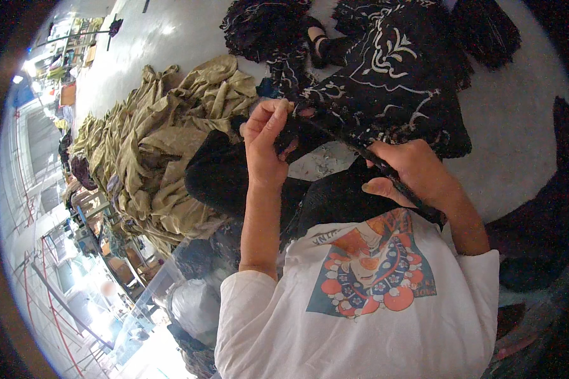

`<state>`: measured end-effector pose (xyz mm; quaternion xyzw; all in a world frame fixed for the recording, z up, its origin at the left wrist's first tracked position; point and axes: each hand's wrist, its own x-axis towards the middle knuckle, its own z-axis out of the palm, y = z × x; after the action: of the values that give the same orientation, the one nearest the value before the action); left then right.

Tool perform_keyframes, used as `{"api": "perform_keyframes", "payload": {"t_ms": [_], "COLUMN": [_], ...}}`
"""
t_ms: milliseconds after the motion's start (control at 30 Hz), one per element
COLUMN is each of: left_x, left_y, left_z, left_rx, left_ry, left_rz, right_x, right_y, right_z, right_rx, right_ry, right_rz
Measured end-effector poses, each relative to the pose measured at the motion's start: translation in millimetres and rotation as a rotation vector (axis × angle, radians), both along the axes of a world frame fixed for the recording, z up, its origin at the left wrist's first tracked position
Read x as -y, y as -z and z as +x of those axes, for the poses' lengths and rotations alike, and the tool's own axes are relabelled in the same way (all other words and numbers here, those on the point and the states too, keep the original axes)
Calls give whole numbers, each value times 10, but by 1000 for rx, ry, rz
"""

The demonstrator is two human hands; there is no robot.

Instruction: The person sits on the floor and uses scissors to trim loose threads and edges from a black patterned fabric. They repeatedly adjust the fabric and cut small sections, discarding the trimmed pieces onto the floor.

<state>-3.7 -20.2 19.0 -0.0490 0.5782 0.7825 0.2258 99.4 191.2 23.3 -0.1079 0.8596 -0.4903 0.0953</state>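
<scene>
Black fabric with white embroidered scrolls lies spread in front of me on the pale surface. My left hand is closed in a pinch at its near left edge, thumb against forefinger, with dark cloth by the fingertips. Any small thing between those fingertips is too small to make out. To the right, my right hand is closed around a narrow black strip of the fabric, which runs slanting across the palm toward the left hand. Plain black cloth hangs below and beside the left hand.
A large heap of crumpled olive-khaki cloth stands at the left. More black fringed cloth lies at the far right. Dark cloth covers the right side. A whitish plastic bag is at the lower left, with a bright workroom beyond.
</scene>
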Motion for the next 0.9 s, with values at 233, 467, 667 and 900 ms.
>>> {"api": "perform_keyframes", "payload": {"t_ms": [233,467,667,900], "left_x": [-25,-116,-137,-126], "left_y": [-30,-27,-32,-9], "left_z": [11,31,40,103], "left_rx": [52,19,11,-7], "left_ry": [39,-49,-52,-114], "left_rz": [11,-76,-26,93], "right_x": [88,127,154,222], "right_y": [86,186,131,213], "right_z": [-28,-25,-113,-178], "right_rx": [-184,-208,-198,-200], "right_ry": [60,67,41,85], "right_rz": [147,152,191,85]}}
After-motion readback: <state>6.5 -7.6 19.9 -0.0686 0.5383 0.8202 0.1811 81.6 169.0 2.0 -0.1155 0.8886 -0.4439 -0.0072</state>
